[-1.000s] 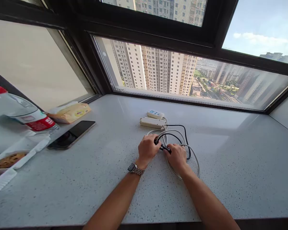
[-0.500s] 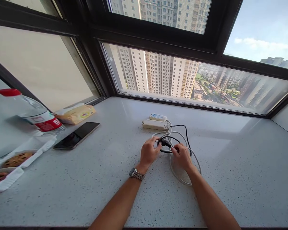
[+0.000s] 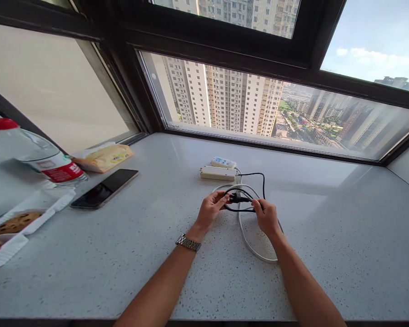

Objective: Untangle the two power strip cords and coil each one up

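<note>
Surface: a pale grey speckled stone counter (image 3: 157, 254) set into a window bay, glossy, with reflected daylight on its far right part. Dark window frames (image 3: 225, 54) enclose it on the far side and on the left; apartment towers and sky are visible through the glass.

Hands: both are raised slightly above the counter near its centre. The left hand (image 3: 209, 210), with a metal wristwatch (image 3: 188, 243) on its wrist, has its fingers (image 3: 221, 198) pinched together on the black cable (image 3: 240, 209) at the black plug end (image 3: 236, 198). The right hand (image 3: 266, 217) has its fingers closed around the same black cable just right of the plug. A short run of black cable is held between the two hands, and a further black loop trails toward the far side.

Beneath and around the hands lies a coil of white cable (image 3: 248, 240), resting on the counter and running to two white power strips (image 3: 218, 168), which lie side by side just beyond the hands.

Left part of the counter: a dark phone (image 3: 105, 188) lying flat, screen up; a yellow tissue packet (image 3: 104, 157) beyond it near the window; a clear water bottle (image 3: 37, 156) with red cap and red label, lying on its side; and white trays holding cookies (image 3: 17, 222) at the left edge.
</note>
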### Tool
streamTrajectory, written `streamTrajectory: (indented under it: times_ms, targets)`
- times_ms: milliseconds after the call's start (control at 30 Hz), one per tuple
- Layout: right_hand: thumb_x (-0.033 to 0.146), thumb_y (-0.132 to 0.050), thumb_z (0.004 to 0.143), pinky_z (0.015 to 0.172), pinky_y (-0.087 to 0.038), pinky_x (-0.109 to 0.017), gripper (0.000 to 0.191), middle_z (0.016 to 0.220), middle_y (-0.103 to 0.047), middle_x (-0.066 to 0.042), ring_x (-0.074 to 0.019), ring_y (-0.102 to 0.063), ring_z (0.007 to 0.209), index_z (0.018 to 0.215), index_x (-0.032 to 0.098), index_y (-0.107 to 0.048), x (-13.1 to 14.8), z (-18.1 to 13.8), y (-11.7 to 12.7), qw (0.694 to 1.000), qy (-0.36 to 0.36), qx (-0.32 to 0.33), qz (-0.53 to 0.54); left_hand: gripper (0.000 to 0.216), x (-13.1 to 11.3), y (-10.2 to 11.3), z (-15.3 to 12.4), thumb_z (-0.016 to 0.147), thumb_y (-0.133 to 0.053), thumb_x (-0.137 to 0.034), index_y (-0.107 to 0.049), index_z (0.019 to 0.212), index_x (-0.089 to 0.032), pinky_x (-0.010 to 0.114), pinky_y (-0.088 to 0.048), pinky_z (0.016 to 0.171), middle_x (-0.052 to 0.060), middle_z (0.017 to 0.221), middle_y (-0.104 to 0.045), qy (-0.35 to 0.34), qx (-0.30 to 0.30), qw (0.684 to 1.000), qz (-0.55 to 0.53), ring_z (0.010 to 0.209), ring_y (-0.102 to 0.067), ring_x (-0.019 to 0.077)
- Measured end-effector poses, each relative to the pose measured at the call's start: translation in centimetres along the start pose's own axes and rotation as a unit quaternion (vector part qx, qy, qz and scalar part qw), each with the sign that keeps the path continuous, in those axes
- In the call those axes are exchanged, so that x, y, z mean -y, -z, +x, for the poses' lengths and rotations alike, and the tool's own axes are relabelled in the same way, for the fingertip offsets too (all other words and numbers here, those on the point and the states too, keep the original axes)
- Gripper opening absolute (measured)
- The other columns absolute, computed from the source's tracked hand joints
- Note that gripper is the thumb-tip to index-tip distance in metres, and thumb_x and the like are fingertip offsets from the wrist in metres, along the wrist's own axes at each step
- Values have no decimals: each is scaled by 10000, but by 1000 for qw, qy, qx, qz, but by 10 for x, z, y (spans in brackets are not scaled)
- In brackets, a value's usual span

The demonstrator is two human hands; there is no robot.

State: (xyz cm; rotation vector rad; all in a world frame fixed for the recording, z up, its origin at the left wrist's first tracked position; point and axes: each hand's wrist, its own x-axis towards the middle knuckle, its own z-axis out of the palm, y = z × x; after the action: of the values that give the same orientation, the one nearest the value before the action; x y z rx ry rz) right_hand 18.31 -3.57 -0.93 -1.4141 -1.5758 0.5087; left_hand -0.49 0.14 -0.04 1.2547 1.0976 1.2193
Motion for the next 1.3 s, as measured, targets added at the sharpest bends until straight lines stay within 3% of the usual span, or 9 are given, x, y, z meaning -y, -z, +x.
streamTrajectory:
  times_ms: [167,400,500,600,700,800,967,1167,1300]
  targets:
    - [459,-353,910,594,-356,-259,461,568,-546,-29,-157,-497,603,566,198,-516,5,-3,12,999,40,-24,13,509,1,-7,1,610,-698,-562,-564,871,-146,224,-502,447,20,751,-626,29,-40,997,-62,547,-599,131]
    - [479,-452,855,650,-402,-292,473,551,-507,-16,-147,-473,597,476,195,-468,3,-1,24,977,55,61,198,447,8,-4,7,628,-671,-531,-537,818,-149,200,-460,396,-35,618,-524,23,-73,996,-45,474,-553,114]
    - [556,-464,831,607,-420,-295,512,482,-413,10,-143,-470,552,464,207,-385,1,3,26,956,-2,-23,294,429,10,-1,8,675,-621,-526,-533,857,-148,212,-454,385,-45,560,-500,22,-74,997,-16,427,-529,117]
    - [618,-566,753,633,-461,-312,531,494,-367,31,-145,-496,565,490,210,-350,2,6,32,891,-69,-114,433,448,14,-1,8,726,-588,-489,-528,1011,-148,233,-453,379,-34,617,-519,5,-77,996,35,406,-528,123]
    - [616,-592,755,517,-441,-273,512,537,-353,56,-91,-410,458,549,204,-367,4,7,42,846,-96,-121,510,412,15,-1,4,794,-550,-433,-545,1111,-170,297,-526,516,74,931,-586,-103,-78,969,208,617,-621,174]
    - [602,-574,787,372,-298,-208,483,509,-286,88,-51,-245,364,589,203,-387,3,5,51,831,-95,-117,536,364,13,0,-1,844,-533,-426,-586,1124,-199,398,-532,806,128,1232,-497,-229,15,908,350,1013,-582,265]
    - [591,-540,815,344,-226,-195,521,443,-209,103,-55,-142,337,556,208,-301,-1,3,60,814,-61,-79,572,502,11,1,-4,788,-652,-401,-512,1255,-280,478,-446,965,100,1446,-314,-278,156,860,399,1231,-435,320]
    - [489,-515,865,349,-191,-205,557,411,-169,94,-55,-125,323,500,193,-216,6,-1,60,825,2,-4,566,705,14,-10,2,787,-620,-491,-351,1371,-200,397,-489,855,148,1214,-566,-127,112,974,154,1036,-582,263]
    - [484,-447,897,351,-159,-210,537,429,-186,88,-59,-123,348,494,206,-226,11,-9,46,883,63,-3,466,655,-11,-18,13,761,-647,-505,-468,1263,-125,312,-482,815,111,952,-668,-15,132,987,-85,961,-611,222]
